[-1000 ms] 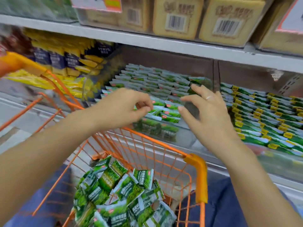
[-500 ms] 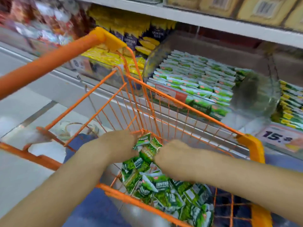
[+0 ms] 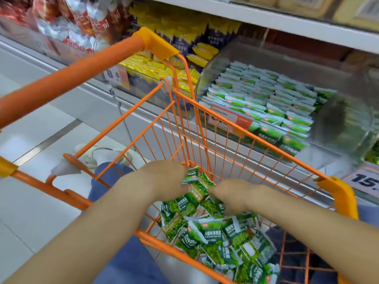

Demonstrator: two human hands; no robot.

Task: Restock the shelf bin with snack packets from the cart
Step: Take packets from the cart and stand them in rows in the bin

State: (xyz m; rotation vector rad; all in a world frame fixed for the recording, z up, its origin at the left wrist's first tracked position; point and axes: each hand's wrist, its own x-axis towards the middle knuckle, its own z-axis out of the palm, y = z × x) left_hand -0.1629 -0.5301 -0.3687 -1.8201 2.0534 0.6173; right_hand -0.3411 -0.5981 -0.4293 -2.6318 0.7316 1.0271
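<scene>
Small green snack packets [image 3: 221,238] lie heaped in the orange wire cart [image 3: 252,138] right below me. Both my hands are down in the heap. My left hand [image 3: 164,179] and my right hand [image 3: 231,193] close in from either side on a few packets [image 3: 198,184] that stick up between them. Their fingers curl down into the pile and are mostly hidden. The clear shelf bin [image 3: 206,76] stands behind the cart, up and to the right, holding neat rows of the same green packets [image 3: 266,103].
A bin of yellow packets [image 3: 155,66] and red bags [image 3: 82,27] sit left of the green bin. Price tags [image 3: 229,121] hang on the shelf front. Another shelf [image 3: 287,19] runs overhead. The cart handle [image 3: 67,76] crosses the upper left, white floor tiles [image 3: 30,201] below it.
Both hands left the shelf bin and dropped into the cart's heap of packets. The view swung down and left, and the hands have closed in a little on the raised packets.
</scene>
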